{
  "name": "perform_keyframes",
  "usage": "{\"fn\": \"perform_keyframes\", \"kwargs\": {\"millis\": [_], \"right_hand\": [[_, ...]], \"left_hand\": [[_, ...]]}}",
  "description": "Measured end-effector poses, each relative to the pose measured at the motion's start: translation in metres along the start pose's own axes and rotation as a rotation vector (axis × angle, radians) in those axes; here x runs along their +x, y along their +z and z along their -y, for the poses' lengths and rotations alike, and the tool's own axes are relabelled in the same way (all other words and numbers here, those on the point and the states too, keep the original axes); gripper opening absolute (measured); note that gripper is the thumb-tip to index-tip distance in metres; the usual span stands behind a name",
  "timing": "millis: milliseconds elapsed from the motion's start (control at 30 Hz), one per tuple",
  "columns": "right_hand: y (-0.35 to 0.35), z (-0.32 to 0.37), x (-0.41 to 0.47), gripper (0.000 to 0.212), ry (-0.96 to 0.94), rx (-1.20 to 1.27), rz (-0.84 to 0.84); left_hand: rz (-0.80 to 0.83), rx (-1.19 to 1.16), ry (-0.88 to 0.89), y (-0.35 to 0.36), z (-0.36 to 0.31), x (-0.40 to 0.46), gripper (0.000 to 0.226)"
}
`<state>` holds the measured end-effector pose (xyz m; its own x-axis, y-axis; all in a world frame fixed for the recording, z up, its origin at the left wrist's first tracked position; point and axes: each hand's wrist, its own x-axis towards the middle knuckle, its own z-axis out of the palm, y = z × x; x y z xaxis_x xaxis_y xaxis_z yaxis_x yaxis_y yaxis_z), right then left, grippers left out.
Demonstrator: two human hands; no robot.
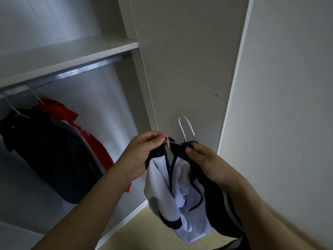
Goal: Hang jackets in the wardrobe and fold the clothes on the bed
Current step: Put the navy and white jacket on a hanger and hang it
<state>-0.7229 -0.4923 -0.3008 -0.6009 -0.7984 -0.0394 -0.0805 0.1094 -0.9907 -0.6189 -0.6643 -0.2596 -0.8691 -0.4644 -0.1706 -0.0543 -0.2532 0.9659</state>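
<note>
Both hands, left [142,152] and right [203,159], pinch the navy collar of a white jacket [182,192] on its hanger [186,126].

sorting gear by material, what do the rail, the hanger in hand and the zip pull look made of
Rail: looks like metal, a bright, silvery sheen along its length.
Hanger: thin white hook, likely coated wire or plastic; cannot tell which.
Zip pull: small, silvery and shiny, probably metal.
</note>
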Motion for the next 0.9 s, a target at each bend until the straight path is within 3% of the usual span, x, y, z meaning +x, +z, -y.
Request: {"fn": "perform_keyframes", "kwargs": {"millis": [267,400,733,900], "right_hand": [[-0.007,0.015,-0.006,0.047,0.133,0.156,0.233],[-0.007,0.015,-0.008,0.037,0.137,0.227,0.294],[-0.001,0.017,-0.009,0.030,0.121,0.201,0.283],[0.003,0.018,-0.008,0.045,0.111,0.174,0.255]], "left_hand": [[0.084,0.197,0.018,0.005,-0.009,-0.008,0.009],[0.135,0.296,0.003,0.006,-0.008,-0.011,0.007],[0.110,0.187,-0.049,0.006,-0.007,-0.017,0.009],[0.100,0.031,-0.095,0.004,-0.007,-0.017,0.010]]}}
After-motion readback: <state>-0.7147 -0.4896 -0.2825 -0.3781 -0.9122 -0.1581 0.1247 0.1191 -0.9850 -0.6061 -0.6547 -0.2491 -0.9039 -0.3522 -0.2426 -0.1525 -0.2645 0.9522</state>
